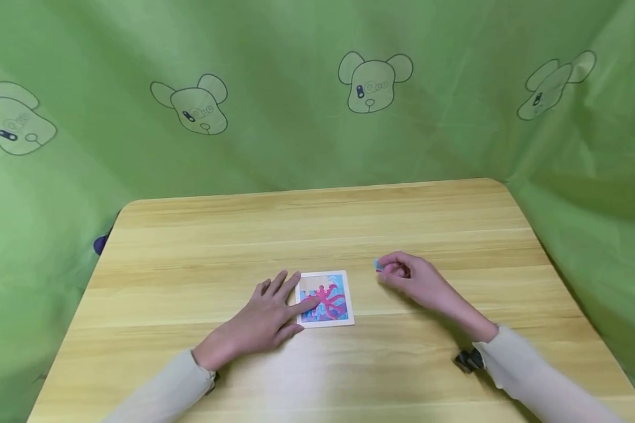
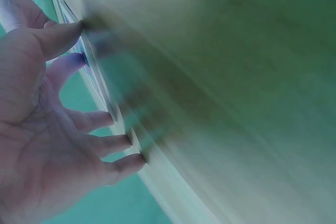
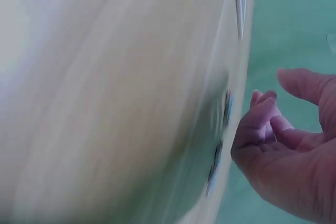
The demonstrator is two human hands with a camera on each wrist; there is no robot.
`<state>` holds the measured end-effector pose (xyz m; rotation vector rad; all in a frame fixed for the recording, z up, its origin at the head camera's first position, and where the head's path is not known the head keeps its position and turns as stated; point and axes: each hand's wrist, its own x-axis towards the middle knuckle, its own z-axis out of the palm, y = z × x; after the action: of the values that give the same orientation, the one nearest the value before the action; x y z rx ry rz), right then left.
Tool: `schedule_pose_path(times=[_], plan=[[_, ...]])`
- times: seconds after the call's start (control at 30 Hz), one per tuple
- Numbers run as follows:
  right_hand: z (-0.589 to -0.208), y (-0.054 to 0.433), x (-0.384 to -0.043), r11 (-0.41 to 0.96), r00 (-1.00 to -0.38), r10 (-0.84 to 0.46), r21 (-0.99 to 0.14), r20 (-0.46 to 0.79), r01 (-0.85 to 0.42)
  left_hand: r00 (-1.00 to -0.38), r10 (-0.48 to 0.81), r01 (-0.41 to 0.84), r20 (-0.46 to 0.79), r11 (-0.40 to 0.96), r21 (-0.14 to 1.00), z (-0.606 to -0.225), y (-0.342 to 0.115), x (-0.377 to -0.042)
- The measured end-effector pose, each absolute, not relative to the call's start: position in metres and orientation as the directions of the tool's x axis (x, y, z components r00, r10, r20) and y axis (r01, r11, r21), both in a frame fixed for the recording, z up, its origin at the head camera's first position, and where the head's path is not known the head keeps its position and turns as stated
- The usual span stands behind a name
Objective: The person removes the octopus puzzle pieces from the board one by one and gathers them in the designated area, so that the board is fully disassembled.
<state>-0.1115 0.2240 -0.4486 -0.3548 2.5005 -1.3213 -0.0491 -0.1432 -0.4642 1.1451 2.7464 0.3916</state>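
Observation:
A square jigsaw puzzle [image 1: 338, 299] with a white frame shows a pink octopus on blue. Bare pale board shows along the upper left of its picture. My left hand [image 1: 261, 317] lies over the puzzle's left side with fingers spread, the index fingertip resting on the octopus. To the right, my right hand [image 1: 415, 279] hovers with loosely curled fingers beside a small blue and pink puzzle piece [image 1: 378, 266]. In the right wrist view two pieces lie on the table, a nearer piece [image 3: 214, 169] and a farther piece [image 3: 229, 107], apart from the right hand [image 3: 294, 140].
The wooden table [image 1: 233, 235] has rounded far corners. A green curtain [image 1: 286, 117] printed with bear heads hangs behind it and at both sides. A dark purple object [image 1: 100, 244] shows past the table's left edge.

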Motion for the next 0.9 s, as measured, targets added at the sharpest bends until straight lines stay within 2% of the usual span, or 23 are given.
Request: schedule_pose_path(times=[0.47, 0.6, 0.9], plan=[[-0.461, 0.156, -0.098, 0.492, -0.855, -0.51, -0.848, -0.099, -0.196, -0.704, 0.709, 0.67, -0.042, 0.683, 0.291, -0.466, -0.144, -0.048], [-0.465, 0.146, -0.097, 0.535, -0.843, -0.53, -0.808, -0.094, -0.246, -0.699, 0.714, 0.676, -0.042, 0.679, 0.288, -0.466, -0.145, -0.049], [-0.465, 0.136, -0.097, 0.619, -0.858, -0.508, -0.725, -0.076, -0.303, -0.697, 0.716, 0.682, -0.032, 0.677, 0.276, -0.464, -0.145, -0.05]])
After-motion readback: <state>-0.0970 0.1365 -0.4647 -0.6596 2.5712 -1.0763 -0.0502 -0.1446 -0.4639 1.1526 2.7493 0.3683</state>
